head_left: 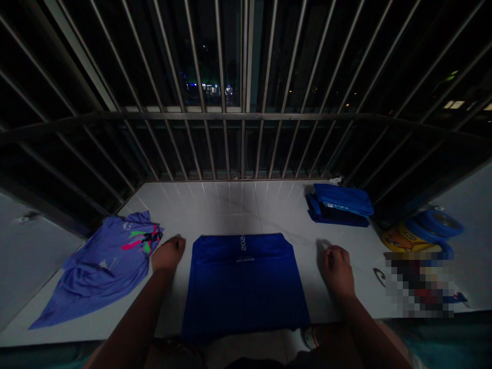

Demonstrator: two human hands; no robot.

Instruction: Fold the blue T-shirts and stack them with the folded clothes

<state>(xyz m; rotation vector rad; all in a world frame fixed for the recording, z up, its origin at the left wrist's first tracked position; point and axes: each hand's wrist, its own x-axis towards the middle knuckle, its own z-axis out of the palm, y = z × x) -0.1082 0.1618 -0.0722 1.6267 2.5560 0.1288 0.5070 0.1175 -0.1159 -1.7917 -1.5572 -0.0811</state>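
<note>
Head view: "202" printed on a blue shirt (243, 292), left hand (168, 254) and right hand (338, 271) curled empty beside it

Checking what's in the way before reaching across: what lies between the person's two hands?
In the head view, a folded blue garment lies on the white tiled surface between the left hand and the right hand.

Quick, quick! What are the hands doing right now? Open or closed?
Left hand: closed in a loose fist, holding nothing visible.
Right hand: fingers curled closed, holding nothing visible.
</note>
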